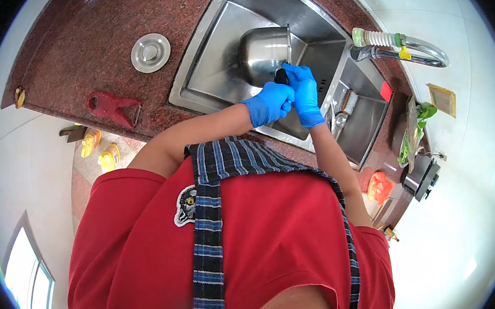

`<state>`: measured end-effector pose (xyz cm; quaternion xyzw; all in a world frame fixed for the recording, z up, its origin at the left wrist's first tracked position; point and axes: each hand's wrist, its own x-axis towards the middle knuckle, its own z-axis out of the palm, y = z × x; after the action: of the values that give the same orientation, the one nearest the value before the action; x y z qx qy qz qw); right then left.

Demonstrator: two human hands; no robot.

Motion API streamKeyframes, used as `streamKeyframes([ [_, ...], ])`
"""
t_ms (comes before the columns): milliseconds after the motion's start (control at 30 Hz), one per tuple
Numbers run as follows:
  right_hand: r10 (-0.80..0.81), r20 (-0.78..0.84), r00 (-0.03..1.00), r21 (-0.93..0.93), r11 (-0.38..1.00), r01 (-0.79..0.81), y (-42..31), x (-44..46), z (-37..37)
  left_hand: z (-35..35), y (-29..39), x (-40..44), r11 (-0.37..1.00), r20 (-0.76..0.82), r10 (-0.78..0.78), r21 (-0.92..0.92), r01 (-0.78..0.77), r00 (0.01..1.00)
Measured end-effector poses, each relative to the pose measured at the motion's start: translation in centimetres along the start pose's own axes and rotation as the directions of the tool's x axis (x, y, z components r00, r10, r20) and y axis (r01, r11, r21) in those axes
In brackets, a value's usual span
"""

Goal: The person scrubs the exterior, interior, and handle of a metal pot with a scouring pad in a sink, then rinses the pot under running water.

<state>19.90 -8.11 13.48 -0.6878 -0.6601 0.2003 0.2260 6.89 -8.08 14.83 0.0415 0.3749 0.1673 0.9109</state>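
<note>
Holding the straight black handle (280, 76) of a round, shiny silver steel pot (263, 53), the left blue-gloved hand (270, 103) had its grip curled closed. The right blue-gloved hand (304, 90) was against that handle; whether its grip pinched anything, I could not tell. The pot was tilted within the large rectangular steel basin (212, 53), rim toward the basin's right. As I judged, smooth gloves, if wet, could slip, and the pot could then knock the basin's wall.
</note>
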Motion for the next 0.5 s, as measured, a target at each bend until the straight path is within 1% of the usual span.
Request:
streamKeyframes([
  [33,0.004,0.001,1.0,0.003,1.0,-0.004,0.2,-0.2,0.4,-0.2,0.0,-0.1,1.0,0.029,-0.003,0.014,0.002,1.0],
  [67,0.026,-0.022,0.999,0.102,0.995,-0.023,0.3,-0.5,0.7,-0.6,-0.1,0.0,1.0,0.027,-0.006,0.015,0.005,1.0],
  [100,0.05,-0.046,0.998,0.198,0.979,-0.04,0.5,-0.7,0.8,-1.1,-0.1,0.2,0.998,0.105,-0.02,-0.053,0.026,0.994],
  [133,0.05,-0.048,0.998,0.198,0.979,-0.039,0.6,-1.0,0.9,-1.4,0.0,0.4,0.992,0.183,-0.027,-0.119,0.049,0.983],
  [167,0.122,-0.044,0.992,0.28,0.954,-0.105,0.2,-1.4,0.8,-1.5,0.2,0.4,0.992,0.183,-0.024,-0.117,0.046,0.983],
  [200,0.193,-0.031,0.981,0.359,0.918,-0.169,0.0,-1.5,0.8,-1.6,0.4,0.5,0.994,0.278,0.07,-0.105,-0.042,0.958],
  [233,0.192,-0.029,0.981,0.359,0.918,-0.169,0.5,-1.7,1.2,-1.7,0.5,0.5,0.987,0.37,0.156,-0.103,-0.127,0.916],
  [267,0.219,-0.045,0.975,0.394,0.901,-0.184,0.7,-1.9,1.6,-1.8,0.5,0.7,0.987,0.37,0.155,-0.104,-0.125,0.916],
  [300,0.244,-0.06,0.968,0.427,0.883,-0.196,1.0,-2.0,1.8,-1.7,0.8,1.1,0.976,0.407,0.15,-0.204,-0.071,0.901],
  [333,0.203,-0.091,0.975,0.338,0.927,-0.161,1.4,-2.2,1.9,-1.7,0.8,1.4,0.954,0.443,0.147,-0.299,-0.009,0.884],
  [367,0.208,-0.092,0.974,0.336,0.927,-0.166,1.1,-2.3,1.7,-1.8,0.7,1.6,0.954,0.445,0.142,-0.299,-0.003,0.884],
  [400,0.296,-0.053,0.954,0.505,0.832,-0.231,0.8,-2.4,1.6,-2.0,0.6,1.8,0.938,0.482,0.129,-0.342,0.051,0.867],
  [433,0.367,-0.001,0.93,0.653,0.705,-0.277,0.5,-2.1,1.5,-2.0,0.7,2.0,0.919,0.52,0.123,-0.382,0.101,0.845],
  [467,0.364,-0.006,0.931,0.654,0.706,-0.272,0.5,-2.1,1.5,-1.9,0.9,1.9,0.921,0.523,0.124,-0.378,0.099,0.843],
  [500,0.428,0.014,0.903,0.724,0.619,-0.304,0.4,-2.5,1.6,-1.9,0.9,1.8,0.944,0.515,0.137,-0.328,0.047,0.846],
])
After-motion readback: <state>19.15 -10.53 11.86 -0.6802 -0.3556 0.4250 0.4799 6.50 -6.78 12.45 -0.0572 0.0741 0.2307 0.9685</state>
